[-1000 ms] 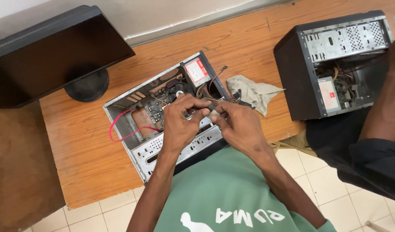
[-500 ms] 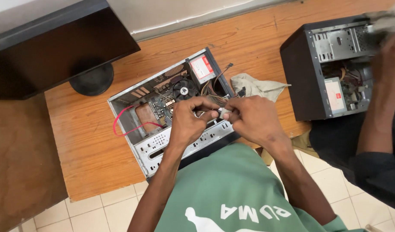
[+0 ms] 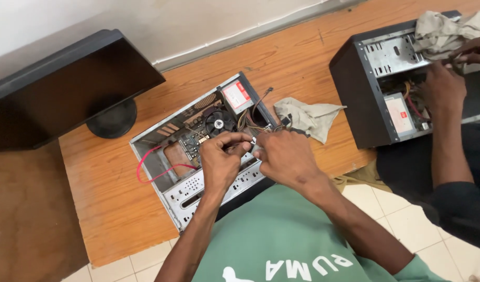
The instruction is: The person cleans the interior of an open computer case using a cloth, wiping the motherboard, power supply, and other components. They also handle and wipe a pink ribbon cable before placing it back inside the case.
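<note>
An opened desktop computer case is laid on its side on a wooden table, its side panel off so that the cooling fan, the motherboard and a red cable are exposed. Both hands are held together just above the case's front edge. The left hand is curled, its fingertips pinched on a small pale connector at the end of a bundle of wires. The right hand is closed over the same spot — its fingertips are hidden, so what exactly is gripped by it cannot be told. A crumpled grey cloth is seen just beside the case. A dark monitor is stood at the table's far left. To the right, a second black case is being worked on by another person's hands, with a rag draped over it.
</note>
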